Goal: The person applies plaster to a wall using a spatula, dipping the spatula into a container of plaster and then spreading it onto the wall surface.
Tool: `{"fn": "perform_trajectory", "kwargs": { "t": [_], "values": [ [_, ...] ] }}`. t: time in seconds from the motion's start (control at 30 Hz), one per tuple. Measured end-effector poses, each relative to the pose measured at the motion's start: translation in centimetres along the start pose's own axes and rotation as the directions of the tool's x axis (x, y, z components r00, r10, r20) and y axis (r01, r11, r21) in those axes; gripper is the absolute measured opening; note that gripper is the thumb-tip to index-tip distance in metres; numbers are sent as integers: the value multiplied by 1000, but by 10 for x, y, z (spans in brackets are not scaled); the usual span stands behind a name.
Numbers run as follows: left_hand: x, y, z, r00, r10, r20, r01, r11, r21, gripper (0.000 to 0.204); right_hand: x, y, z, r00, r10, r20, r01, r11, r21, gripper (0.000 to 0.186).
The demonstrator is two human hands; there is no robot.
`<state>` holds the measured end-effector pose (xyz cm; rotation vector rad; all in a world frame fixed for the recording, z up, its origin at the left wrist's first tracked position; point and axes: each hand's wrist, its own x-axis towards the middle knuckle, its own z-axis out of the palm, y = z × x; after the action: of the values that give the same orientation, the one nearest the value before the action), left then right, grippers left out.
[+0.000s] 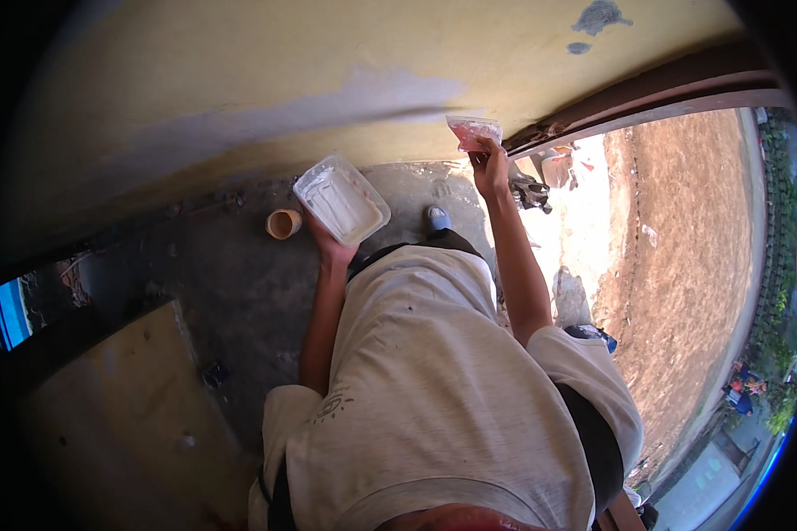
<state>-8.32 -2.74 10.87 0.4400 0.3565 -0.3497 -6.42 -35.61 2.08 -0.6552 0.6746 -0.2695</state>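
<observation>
My left hand (330, 246) grips a clear rectangular plastic tub (376, 188) by its near side and tilts it a little. White paste (338, 202) coats the inside of the tub. My right hand (491, 170) is raised to the yellowish wall (266, 53), fingers closed on a flat scraper (471, 131), reddish with a pale, whitish far edge. The scraper is close to the wall beside the brown frame; whether it touches, I cannot tell. A greyish-white smoothed patch (363, 96) runs along the wall to the left of the scraper.
An orange-brown pot (282, 224) stands on the grey concrete floor (248, 292) left of the tub. A brown frame (655, 93) borders the opening on the right, with sunlit brown ground (691, 230) beyond. A yellowish panel (142, 389) is at lower left. My shoe (438, 218) shows below.
</observation>
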Motion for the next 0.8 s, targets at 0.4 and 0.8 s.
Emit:
{"fn": "perform_trajectory", "kwargs": {
  "t": [0.4, 0.8],
  "values": [
    [-4, 2, -5, 1000, 18, 15, -18, 1000, 4, 67, 9, -59, 87, 985, -43, 168, 32, 997, 68, 19],
    [-14, -7, 34, 997, -24, 73, 23, 999, 26, 67, -68, -42, 19, 993, -45, 105, 44, 999, 15, 14]
  ]
}}
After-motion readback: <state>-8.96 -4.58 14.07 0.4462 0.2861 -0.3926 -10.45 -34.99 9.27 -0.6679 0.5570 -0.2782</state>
